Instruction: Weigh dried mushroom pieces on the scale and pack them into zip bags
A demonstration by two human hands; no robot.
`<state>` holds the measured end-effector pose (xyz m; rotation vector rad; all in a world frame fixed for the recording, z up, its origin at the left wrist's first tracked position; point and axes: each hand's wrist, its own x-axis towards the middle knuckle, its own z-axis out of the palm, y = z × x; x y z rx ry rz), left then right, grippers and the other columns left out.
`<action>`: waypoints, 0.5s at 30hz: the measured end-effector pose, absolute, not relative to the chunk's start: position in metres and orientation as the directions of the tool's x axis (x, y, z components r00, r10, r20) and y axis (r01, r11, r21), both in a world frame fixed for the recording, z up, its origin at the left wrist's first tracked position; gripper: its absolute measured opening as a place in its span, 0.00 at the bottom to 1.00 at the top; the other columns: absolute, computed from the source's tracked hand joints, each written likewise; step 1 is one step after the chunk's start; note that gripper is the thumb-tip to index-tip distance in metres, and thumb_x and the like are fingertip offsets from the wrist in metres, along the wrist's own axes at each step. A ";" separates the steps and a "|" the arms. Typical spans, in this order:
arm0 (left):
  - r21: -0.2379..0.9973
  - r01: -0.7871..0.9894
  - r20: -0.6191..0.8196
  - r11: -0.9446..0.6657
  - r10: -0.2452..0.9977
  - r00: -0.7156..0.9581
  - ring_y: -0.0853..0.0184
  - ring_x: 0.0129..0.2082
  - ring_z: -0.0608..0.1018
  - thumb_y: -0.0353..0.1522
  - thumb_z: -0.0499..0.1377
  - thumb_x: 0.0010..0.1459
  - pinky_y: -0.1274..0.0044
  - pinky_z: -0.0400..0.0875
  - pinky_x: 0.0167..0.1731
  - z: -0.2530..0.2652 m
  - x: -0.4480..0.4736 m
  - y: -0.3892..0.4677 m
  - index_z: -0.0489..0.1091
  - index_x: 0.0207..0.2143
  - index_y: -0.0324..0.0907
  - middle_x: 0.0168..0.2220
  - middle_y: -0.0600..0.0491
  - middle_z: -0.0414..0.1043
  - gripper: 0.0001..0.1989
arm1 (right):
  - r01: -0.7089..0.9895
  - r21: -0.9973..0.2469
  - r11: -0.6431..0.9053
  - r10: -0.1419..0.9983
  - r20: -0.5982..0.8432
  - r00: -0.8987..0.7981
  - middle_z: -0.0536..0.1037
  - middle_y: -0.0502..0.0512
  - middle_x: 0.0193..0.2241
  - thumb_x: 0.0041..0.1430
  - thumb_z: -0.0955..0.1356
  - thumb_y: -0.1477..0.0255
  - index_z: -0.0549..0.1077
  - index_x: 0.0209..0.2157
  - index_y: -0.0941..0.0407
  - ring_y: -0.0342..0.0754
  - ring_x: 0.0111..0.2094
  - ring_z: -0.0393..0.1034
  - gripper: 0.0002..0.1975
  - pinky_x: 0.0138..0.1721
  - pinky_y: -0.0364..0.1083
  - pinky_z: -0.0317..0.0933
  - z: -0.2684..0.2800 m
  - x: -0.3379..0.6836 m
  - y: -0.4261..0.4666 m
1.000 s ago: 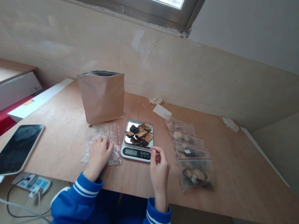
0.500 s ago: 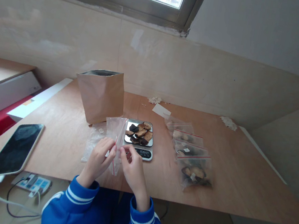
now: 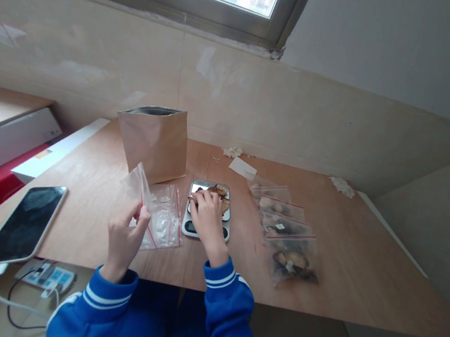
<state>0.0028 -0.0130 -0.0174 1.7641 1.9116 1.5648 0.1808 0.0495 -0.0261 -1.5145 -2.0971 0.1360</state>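
Observation:
A clear red-striped zip bag (image 3: 137, 181) hangs upright from my left hand (image 3: 125, 235), pinched between thumb and curled fingers. My right hand (image 3: 207, 214) is over the small kitchen scale (image 3: 188, 225), fingers bent and somewhat apart, touching a pile of dried brown slices (image 3: 221, 191) with dark rims, like dried mushroom. The hand covers much of the pile and part of the scale's display; its fingertips are partly hidden. Flat on the table between the held bag and the scale lie more clear zip bags (image 3: 167, 219), with no slices visible in them.
An open brown paper pouch (image 3: 154, 142) stands behind the bags. To the right lie several filled zip bags (image 3: 294, 258) in an overlapping row. A white card (image 3: 243, 167) is at the back. A phone (image 3: 23, 227) lies at the left table edge, plugged into a cable.
My right hand has let go of the zip bag and moved up onto the slices on the scale. My left hand has carried the bag to the left, uncovering the flat bags.

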 end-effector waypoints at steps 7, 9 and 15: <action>0.716 0.666 0.526 -0.210 0.789 -0.317 0.74 0.18 0.63 0.37 0.51 0.58 0.80 0.58 0.22 -0.020 0.001 -0.014 0.58 0.19 0.43 0.17 0.59 0.58 0.15 | 0.920 -0.240 0.310 0.926 0.297 -0.234 0.74 0.64 0.46 0.64 0.64 0.73 0.74 0.48 0.58 0.60 0.48 0.62 0.13 0.50 0.59 0.56 -0.030 0.165 0.051; 0.717 0.666 0.525 -0.205 0.788 -0.322 0.74 0.19 0.63 0.37 0.51 0.58 0.80 0.58 0.23 -0.020 0.001 -0.014 0.59 0.19 0.42 0.17 0.59 0.58 0.16 | 0.907 -0.305 0.291 0.927 0.323 -0.189 0.73 0.63 0.49 0.63 0.65 0.73 0.73 0.49 0.57 0.59 0.49 0.62 0.13 0.51 0.58 0.56 -0.024 0.166 0.047; 0.749 0.620 0.438 -0.235 0.877 -0.197 0.73 0.19 0.65 0.39 0.50 0.59 0.80 0.61 0.24 -0.022 0.005 -0.009 0.64 0.22 0.42 0.18 0.58 0.61 0.16 | 0.578 -0.748 0.326 0.944 0.290 -0.157 0.76 0.53 0.34 0.67 0.61 0.65 0.71 0.40 0.55 0.48 0.36 0.69 0.11 0.40 0.46 0.61 0.006 0.160 0.012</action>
